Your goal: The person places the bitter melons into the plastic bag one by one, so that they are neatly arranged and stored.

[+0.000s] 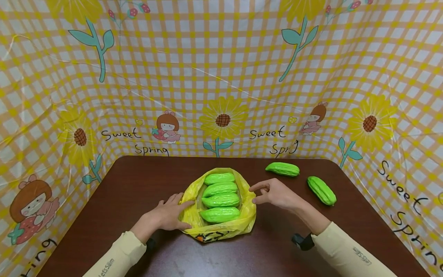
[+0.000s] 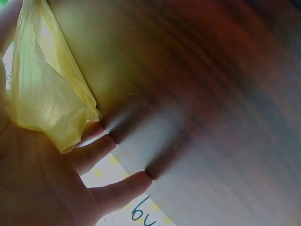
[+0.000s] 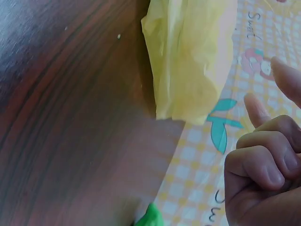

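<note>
Several bright green bitter melons (image 1: 221, 200) lie side by side in a yellow plastic bag (image 1: 250, 225), its mouth spread wide on the brown table. At the bag's left side, my left hand (image 1: 165, 212) rests with fingers spread, index finger and thumb over the rim. In the left wrist view the bag's edge (image 2: 49, 103) overlaps the palm and straight fingertips touch the tabletop. My right hand (image 1: 275, 194) is beside the bag's right rim, thumb and index finger extended and apart. The right wrist view shows its other fingers (image 3: 263, 165) curled, with nothing held.
Two more bitter melons lie on the table (image 1: 138, 184) to the right, one near the back edge (image 1: 283, 169) and one closer to the right side (image 1: 322, 190). A checked, flower-printed cloth (image 1: 194, 77) hangs around the table's back and sides.
</note>
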### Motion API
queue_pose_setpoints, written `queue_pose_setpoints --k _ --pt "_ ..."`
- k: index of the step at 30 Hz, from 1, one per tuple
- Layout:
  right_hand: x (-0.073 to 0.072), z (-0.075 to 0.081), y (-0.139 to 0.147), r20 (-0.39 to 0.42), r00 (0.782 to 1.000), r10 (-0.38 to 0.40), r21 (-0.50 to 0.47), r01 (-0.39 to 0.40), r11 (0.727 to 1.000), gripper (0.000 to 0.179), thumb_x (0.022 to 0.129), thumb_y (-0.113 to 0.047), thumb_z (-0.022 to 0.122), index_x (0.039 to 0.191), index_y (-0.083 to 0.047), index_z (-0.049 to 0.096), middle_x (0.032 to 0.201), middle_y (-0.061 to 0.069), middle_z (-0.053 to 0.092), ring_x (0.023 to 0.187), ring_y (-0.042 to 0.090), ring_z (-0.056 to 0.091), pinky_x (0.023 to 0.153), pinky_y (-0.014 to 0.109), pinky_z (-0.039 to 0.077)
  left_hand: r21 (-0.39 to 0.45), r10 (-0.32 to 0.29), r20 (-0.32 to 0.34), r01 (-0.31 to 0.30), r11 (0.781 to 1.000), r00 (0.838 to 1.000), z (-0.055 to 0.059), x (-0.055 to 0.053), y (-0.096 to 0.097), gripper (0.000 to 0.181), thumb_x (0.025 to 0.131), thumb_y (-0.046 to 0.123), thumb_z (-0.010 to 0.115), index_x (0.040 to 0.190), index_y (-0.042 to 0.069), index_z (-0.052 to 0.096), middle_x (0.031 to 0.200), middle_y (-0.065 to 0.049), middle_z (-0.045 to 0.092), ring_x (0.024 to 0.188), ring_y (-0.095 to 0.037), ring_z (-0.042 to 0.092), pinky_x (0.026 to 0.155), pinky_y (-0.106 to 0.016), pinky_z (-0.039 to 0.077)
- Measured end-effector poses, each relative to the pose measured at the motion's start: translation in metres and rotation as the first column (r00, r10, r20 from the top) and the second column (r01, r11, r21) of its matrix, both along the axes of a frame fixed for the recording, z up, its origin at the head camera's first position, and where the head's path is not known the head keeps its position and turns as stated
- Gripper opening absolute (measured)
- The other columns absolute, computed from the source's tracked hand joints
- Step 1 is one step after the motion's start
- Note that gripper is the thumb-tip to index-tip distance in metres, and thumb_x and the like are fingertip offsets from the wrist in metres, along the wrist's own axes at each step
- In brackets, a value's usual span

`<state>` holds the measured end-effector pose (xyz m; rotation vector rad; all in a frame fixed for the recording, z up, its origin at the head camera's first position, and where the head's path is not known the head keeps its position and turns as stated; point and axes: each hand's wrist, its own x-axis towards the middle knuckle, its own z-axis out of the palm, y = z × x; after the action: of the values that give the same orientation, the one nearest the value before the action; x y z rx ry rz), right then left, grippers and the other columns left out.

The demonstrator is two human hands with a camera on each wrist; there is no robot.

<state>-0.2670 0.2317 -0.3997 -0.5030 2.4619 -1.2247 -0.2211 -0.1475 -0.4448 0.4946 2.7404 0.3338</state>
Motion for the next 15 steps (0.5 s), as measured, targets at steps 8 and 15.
queue_pose_setpoints --k 8,15 --pt "0.0 0.005 0.024 -0.019 0.992 -0.123 -0.001 0.123 0.992 0.047 0.087 -0.03 0.079 0.128 -0.008 0.068 0.062 -0.004 0.024 0.054 0.013 0.023 0.054 0.03 0.029 -0.004 -0.001 0.0 0.001 1.0 1.0 0.001 0.0 0.0 0.079 0.089 0.055 0.072 0.156 0.029 0.039 0.166 -0.018 0.019 0.153 -0.038 0.021 0.112 -0.071 0.023" --pt "0.001 0.007 0.046 -0.071 0.98 -0.185 -0.017 0.184 0.983 0.05 0.087 -0.034 0.079 0.128 -0.008 0.068 0.062 -0.004 0.025 0.055 0.012 0.027 0.052 0.03 0.031 0.003 -0.003 0.006 0.003 1.0 1.0 0.002 0.001 0.0 0.08 0.088 0.055 0.072 0.156 0.028 0.039 0.166 -0.019 0.018 0.153 -0.038 0.021 0.112 -0.071 0.023"
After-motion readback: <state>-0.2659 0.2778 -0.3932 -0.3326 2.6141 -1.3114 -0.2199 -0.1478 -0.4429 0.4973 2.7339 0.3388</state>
